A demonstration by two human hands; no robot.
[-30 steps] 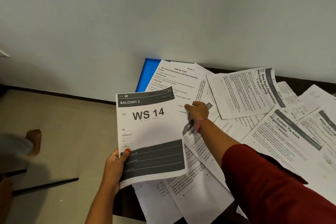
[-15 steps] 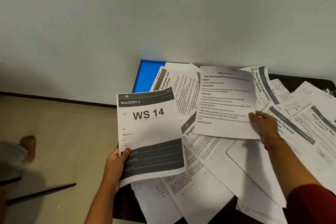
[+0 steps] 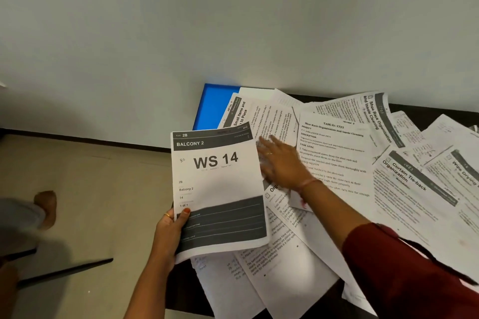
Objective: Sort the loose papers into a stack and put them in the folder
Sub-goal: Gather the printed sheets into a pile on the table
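Observation:
My left hand (image 3: 169,230) grips the lower left edge of a small stack of papers (image 3: 220,189) whose top sheet reads "WS 14", held up over the table's left end. My right hand (image 3: 278,160), blurred with fingers spread, hovers flat over the loose papers (image 3: 337,153) just right of that stack; I cannot tell whether it touches them. A blue folder (image 3: 212,106) lies against the wall, mostly buried under the sheets. Several printed sheets are strewn across the dark table (image 3: 404,107).
A grey wall runs behind the table. On the floor at the left are another person's bare foot (image 3: 46,206) and a dark thin bar (image 3: 64,270). More papers (image 3: 440,176) spread toward the right edge of view.
My right hand let go of the "Shoe Rack" sheet, which now lies on the pile to the right, and swung back left beside the held stack. My left hand and its stack stayed put.

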